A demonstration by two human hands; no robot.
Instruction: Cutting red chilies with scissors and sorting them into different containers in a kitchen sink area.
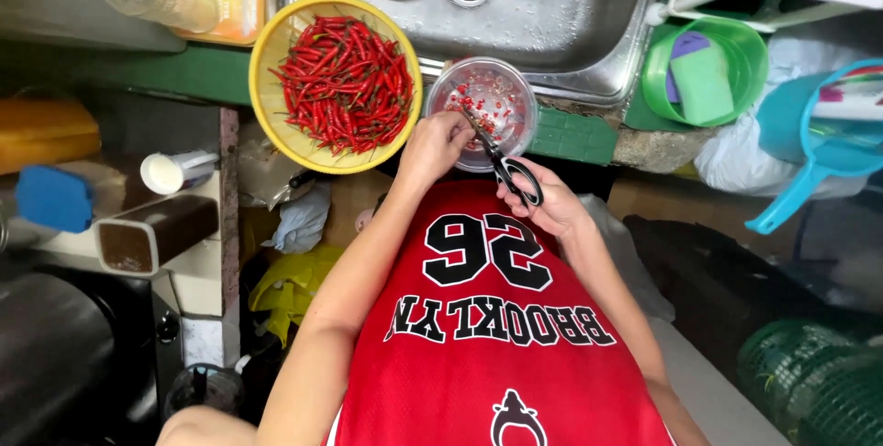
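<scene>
1. Left hand [434,144] curled up tight at the near-left rim of the clear bowl [521,101], fingertips pinched together. Probably pinching a chili, but too small and hidden to tell for sure.
2. Right hand [549,205] just on the near side of the clear bowl, fingers through the black loops of the scissors [504,165]. Blades pointing up over the bowl toward the left fingertips, spread only a little.
3. Already some red chili pieces [466,102] and pale seeds lying inside the clear bowl, mostly on its left side.
4. Whole red chilies [345,83] heaped in a yellow bowl [267,51] touching the clear bowl on its left. Still a big pile.
5. Clear bowl itself perched on the edge of the steel sink [570,14], partly on the green tiled surface [572,136].
6. Looks like mid-snip, going by the pictures: one chili getting cut into bits over the clear bowl, with only a small share of the pile done.
7. Next snip calls for keeping the left fingertips back from the blades, since both meet right at the rim. Also for keeping the cut over the clear bowl so bits drop in and not into the sink.
8. Off to the right of the clear bowl: green bowl [750,60] with a sponge [701,85], and farther right a blue scoop [828,147]. Not involved.
</scene>
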